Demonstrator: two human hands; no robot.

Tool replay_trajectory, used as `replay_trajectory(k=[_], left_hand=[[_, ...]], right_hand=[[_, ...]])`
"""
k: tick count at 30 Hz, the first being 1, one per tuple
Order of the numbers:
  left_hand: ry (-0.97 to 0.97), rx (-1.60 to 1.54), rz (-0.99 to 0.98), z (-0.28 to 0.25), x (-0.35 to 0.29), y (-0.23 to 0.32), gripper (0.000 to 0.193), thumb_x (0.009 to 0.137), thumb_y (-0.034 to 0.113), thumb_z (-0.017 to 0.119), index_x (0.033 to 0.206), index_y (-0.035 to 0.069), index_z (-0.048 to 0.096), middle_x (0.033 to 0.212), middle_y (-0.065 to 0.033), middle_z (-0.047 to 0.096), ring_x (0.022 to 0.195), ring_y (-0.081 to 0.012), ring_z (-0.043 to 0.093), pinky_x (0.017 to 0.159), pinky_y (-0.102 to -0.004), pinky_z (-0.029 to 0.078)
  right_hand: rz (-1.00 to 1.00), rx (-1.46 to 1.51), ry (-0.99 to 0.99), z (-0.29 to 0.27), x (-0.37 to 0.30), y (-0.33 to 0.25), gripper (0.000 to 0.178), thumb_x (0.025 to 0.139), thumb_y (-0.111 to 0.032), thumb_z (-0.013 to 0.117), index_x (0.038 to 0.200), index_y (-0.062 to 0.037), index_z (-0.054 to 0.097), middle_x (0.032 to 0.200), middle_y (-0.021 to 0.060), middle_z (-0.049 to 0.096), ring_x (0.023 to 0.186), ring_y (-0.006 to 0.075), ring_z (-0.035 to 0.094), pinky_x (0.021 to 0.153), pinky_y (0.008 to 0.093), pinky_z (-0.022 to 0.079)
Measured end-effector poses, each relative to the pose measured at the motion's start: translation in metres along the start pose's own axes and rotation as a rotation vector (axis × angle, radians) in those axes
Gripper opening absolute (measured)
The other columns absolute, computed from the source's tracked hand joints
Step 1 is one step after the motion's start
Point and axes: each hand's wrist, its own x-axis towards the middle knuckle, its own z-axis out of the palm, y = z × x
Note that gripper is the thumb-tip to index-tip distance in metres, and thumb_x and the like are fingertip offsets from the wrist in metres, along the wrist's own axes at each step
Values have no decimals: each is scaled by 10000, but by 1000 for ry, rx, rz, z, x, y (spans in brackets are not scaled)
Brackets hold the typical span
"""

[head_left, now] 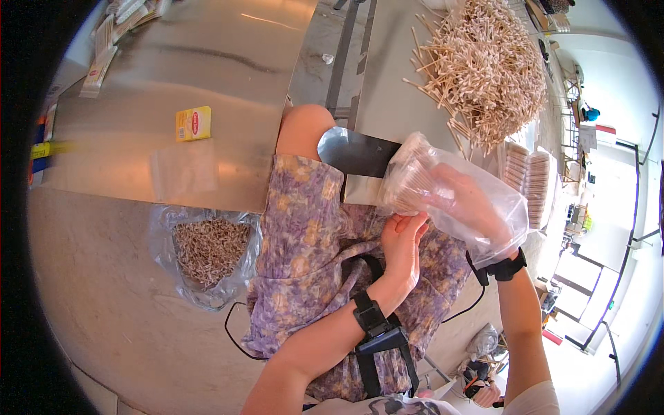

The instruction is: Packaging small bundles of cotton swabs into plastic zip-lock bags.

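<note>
Head view shows apparent bagging: nearside of the swab pile [487,76], the half-curled left hand [401,247] touches the clear bag [508,216] around a swab bundle [407,178], while the right hand [467,197], inside, probably must ease out next, neither grip's closure being clear.

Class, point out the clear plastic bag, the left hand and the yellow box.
Clear plastic bag [499,200]: head view, on its see-through side.
Left hand [401,247]: head view, mid-hand.
Yellow box [194,124]: head view, middle of its upward face.
</note>
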Motion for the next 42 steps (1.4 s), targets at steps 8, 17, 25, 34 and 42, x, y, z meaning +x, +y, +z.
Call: replay_trajectory(k=[8,17,25,34,42], left_hand=[[-75,-165,-201,-1,1,0,82,857,3,627,884,63,578,871,-43,624,774,-131,586,695,-261,487],[-56,-257,-249,0,-1,0,106,937,146,527,942,53,577,928,-31,625,815,-137,578,751,-285,486],[-13,-79,-84,1,-3,9,154,965,184,498,924,60,579,852,-28,618,739,-114,559,682,-261,464],[-14,155,48,11,1,12,281,967,268,557,798,53,619,677,-7,580,600,-82,510,593,-227,404],[-86,325,22,13,-5,13,220,974,179,499,836,37,593,757,-25,609,663,-98,536,637,-251,428]], right_hand=[[35,69,-22,0,-1,-7,521,861,-309,655,1259,-4,513,1204,152,584,1112,282,562,967,359,418],[177,46,32,6,-2,-23,477,880,-298,636,1245,-7,536,1213,131,588,1099,276,567,949,348,422],[-81,42,296,25,1,0,294,911,-171,580,1154,-7,559,1098,118,601,1001,260,589,876,364,447],[178,145,328,31,11,-10,233,901,-149,594,1082,-11,545,1000,136,584,912,250,579,795,355,454],[181,39,350,23,26,-26,201,888,-122,614,1040,-15,538,895,131,571,799,245,566,726,343,452]])
